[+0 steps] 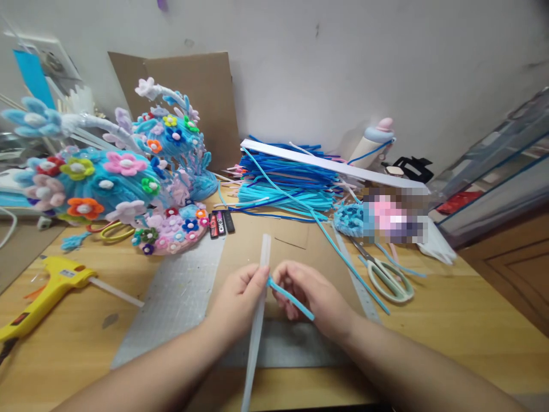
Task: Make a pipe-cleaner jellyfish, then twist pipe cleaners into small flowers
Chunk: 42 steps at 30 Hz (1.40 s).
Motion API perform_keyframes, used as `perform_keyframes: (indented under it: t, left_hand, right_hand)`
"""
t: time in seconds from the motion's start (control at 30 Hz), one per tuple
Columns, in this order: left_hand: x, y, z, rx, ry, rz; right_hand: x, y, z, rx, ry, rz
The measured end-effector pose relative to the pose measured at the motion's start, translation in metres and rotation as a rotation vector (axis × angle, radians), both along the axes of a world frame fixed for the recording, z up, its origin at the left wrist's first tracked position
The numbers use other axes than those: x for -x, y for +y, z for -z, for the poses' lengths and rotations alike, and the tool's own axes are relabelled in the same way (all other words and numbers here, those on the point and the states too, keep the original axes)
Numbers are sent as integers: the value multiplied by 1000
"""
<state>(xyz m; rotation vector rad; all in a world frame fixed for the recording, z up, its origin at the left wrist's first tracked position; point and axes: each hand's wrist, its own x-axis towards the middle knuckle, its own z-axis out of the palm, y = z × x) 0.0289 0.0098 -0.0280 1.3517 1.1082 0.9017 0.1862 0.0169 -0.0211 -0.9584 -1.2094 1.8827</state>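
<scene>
My left hand [243, 294] is closed around long translucent white glue sticks [254, 357], which stand nearly upright over the mat. At the left thumb, a short light blue pipe cleaner [295, 302] meets the sticks and appears bent around them. Its free end slants down to the right. My right hand [311, 292] is beside it with curled fingers, and the fingertips appear to pinch the pipe cleaner near the sticks. Part of the right fingers' contact is hidden. Under both hands lie a cardboard sheet [240, 246] and a grey cutting mat [171, 292].
A yellow glue gun [51, 292] lies at left. Behind it stand flower-covered blue pipe-cleaner pieces [107, 183]. Bundled blue pipe cleaners [287, 191] are at the back under a white strip [334, 166]. Scissors [388, 280] rest at right, with a bottle [373, 143] farther back.
</scene>
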Motion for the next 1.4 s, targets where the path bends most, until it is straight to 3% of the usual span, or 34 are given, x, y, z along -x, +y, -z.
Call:
perform_keyframes:
  t: [0.07,0.13,0.27,0.37,0.5,0.6,0.7,0.8,0.9,0.93,1.0,1.1,1.2,1.3,1.4]
  left_hand:
    - [-1,2,-1,116,-93,-32]
    - [-1,2,-2,206,-165,-47]
    - [-4,0,-1,267,-230,-14]
    - [-4,0,2,246,-217,13]
    - [-5,0,4,202,-220,38]
    - [-6,0,2,143,-171,13]
    - [-6,-2,-1,53,-110,-10]
    - [-4,-3,-3,-41,-44,23]
    - [-3,-4,-3,-111,49,36]
    - [-2,-4,-2,-115,61,27]
    - [-2,-2,-2,-67,6,30]
    - [-2,2,-2,82,-150,72]
    - [-1,5,-2,139,-167,41]
    - [-1,4,0,181,-176,77]
    - [-2,3,1,251,-198,107]
  right_hand:
    - [-2,1,1,-190,-108,86]
    - [-5,2,2,-490,-259,138]
    - [-8,3,4,-1142,-498,63]
    - [-8,2,1,-1323,-619,46]
    - [-8,2,-2,-1350,-716,0]
    - [-7,-1,-1,-1217,-592,1]
    - [-2,-5,0,-944,-414,65]
    - [5,-8,0,-416,-168,105]
    - [8,-7,0,250,126,-52]
    - [8,-6,1,388,194,-111]
    - [7,-5,2,439,246,-177]
    - [4,-4,5,80,136,-85]
    - [-1,-3,6,-516,-135,88]
    - [-8,1,4,-1061,-392,119]
    - [-14,4,0,-1313,-535,95]
